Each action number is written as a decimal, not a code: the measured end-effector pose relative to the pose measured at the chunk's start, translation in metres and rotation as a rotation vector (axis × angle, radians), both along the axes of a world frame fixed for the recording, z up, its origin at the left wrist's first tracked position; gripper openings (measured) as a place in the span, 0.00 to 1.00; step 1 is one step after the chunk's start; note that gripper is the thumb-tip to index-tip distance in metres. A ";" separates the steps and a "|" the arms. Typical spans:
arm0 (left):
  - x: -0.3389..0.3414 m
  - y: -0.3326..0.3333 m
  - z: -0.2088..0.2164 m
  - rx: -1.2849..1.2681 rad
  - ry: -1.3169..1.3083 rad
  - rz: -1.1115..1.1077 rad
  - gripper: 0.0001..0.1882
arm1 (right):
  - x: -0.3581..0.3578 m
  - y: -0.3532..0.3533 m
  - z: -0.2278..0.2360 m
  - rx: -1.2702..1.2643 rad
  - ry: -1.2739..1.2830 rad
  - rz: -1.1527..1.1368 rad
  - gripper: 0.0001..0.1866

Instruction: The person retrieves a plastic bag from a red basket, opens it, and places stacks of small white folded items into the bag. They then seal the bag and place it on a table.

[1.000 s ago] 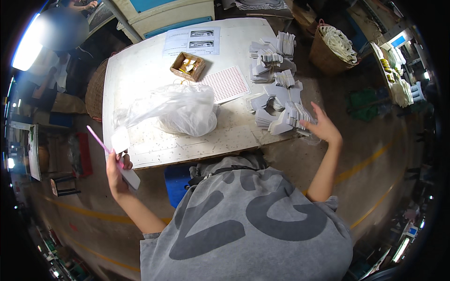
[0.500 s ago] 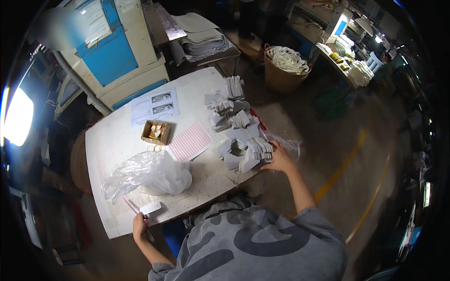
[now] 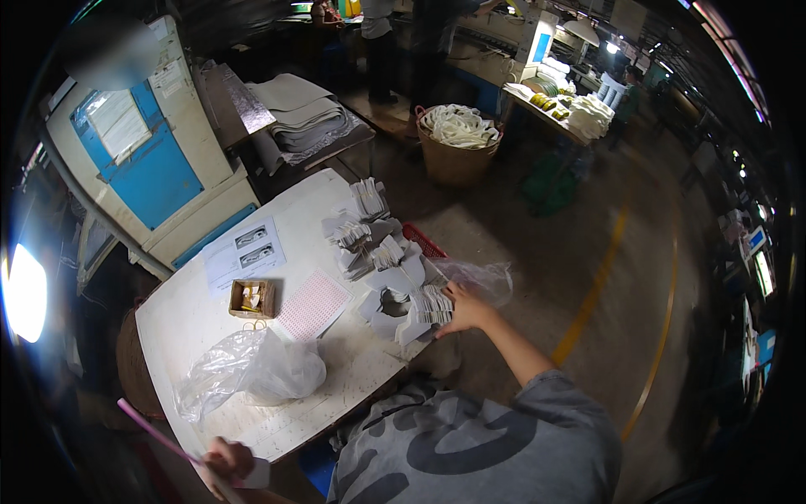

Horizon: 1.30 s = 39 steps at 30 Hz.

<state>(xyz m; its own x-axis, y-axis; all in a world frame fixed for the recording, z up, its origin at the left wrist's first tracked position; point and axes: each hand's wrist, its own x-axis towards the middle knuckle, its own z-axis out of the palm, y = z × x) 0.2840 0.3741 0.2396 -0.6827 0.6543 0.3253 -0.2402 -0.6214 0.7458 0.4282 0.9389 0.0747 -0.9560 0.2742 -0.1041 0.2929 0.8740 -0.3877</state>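
Nearest me, past the front of my faded grey shirt with dark printed shapes (image 3: pixel 470 449), my left hand (image 3: pixel 228 460) was out at the near left, blurred, its fingers curled round a slender pink stick (image 3: pixel 155 428). A flat white piece (image 3: pixel 258 475) showed beside those fingers; I could not tell whether they pinched it too.

My right hand (image 3: pixel 466 309) was at the right edge of the white, scuffed table (image 3: pixel 369 361), thumb and fingers spread apart along the outer side of a fanned bundle of thin, grey-white cut pieces (image 3: pixel 431 307). It touched the bundle, but I could not tell how firmly it gripped. The pieces looked light and bendable, likely to slide over one another, so I judged the bundle best taken across its whole outer edge, with thumb and fingers at opposite ends.

The bundle lay close to the table's edge, where a careless push could spill it. Bare tabletop lay on its near left, before a crumpled clear plastic bag (image 3: pixel 281 365); more grey-white bundles (image 3: pixel 369 202) crowded its far side. Past the bag were a white sheet of small red marks (image 3: pixel 313 307), a small square wooden box (image 3: pixel 268 300) and a printed paper with two dark pictures (image 3: pixel 227 260). A red plastic basket (image 3: pixel 426 240) showed beyond the table's right edge.

Farther off, open floor (image 3: pixel 512 227) ran to a tall brown basket (image 3: pixel 457 164) heaped with off-white strips.
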 end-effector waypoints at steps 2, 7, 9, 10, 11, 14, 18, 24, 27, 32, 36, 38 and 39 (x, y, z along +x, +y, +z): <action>0.021 0.039 -0.005 -0.183 -0.043 0.116 0.19 | 0.003 0.003 -0.003 0.004 0.158 0.124 0.56; 0.033 0.154 -0.044 -0.784 -0.227 -0.128 0.17 | 0.003 0.014 -0.008 -0.419 0.142 0.148 0.51; 0.027 0.193 -0.071 -0.742 -0.362 -0.221 0.17 | 0.005 0.011 -0.010 -0.381 0.173 0.143 0.50; 0.024 0.206 -0.086 -0.721 -0.435 -0.208 0.17 | 0.008 0.006 -0.010 -0.315 0.216 0.143 0.49; 0.019 0.218 -0.102 -0.670 -0.504 -0.202 0.18 | 0.012 0.002 -0.011 -0.249 0.290 0.149 0.47; 0.006 0.235 -0.150 -0.939 -0.382 0.103 0.21 | 0.027 -0.023 -0.015 -0.063 0.368 0.075 0.46; -0.008 0.239 -0.196 -1.031 -0.381 0.286 0.19 | 0.043 -0.055 -0.024 0.035 0.246 -0.113 0.47; -0.022 0.227 -0.214 -1.046 -0.616 0.066 0.19 | 0.048 -0.067 -0.034 0.076 0.450 -0.126 0.48; -0.019 0.223 -0.214 -1.134 -0.578 0.025 0.20 | 0.049 -0.061 -0.032 -0.160 0.488 -0.115 0.46; -0.005 0.218 -0.206 -1.207 -0.382 0.164 0.32 | 0.051 -0.056 -0.030 -0.422 0.598 -0.106 0.44; 0.003 0.206 -0.188 -1.146 -0.289 0.125 0.34 | 0.057 -0.056 -0.039 -0.556 0.530 -0.215 0.45; 0.006 0.201 -0.177 -1.142 -0.276 0.075 0.32 | 0.064 -0.054 -0.043 -0.616 0.515 -0.249 0.45; 0.007 0.198 -0.170 -1.112 -0.292 0.051 0.31 | 0.068 -0.052 -0.045 -0.603 0.535 -0.232 0.45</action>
<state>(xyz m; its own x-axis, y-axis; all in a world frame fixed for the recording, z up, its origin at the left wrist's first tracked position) 0.2914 0.5722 0.0692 -0.6712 0.4494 -0.5895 -0.4875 0.3315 0.8077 0.4963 0.8864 0.0300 -0.8444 0.5126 0.1554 0.0836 0.4127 -0.9070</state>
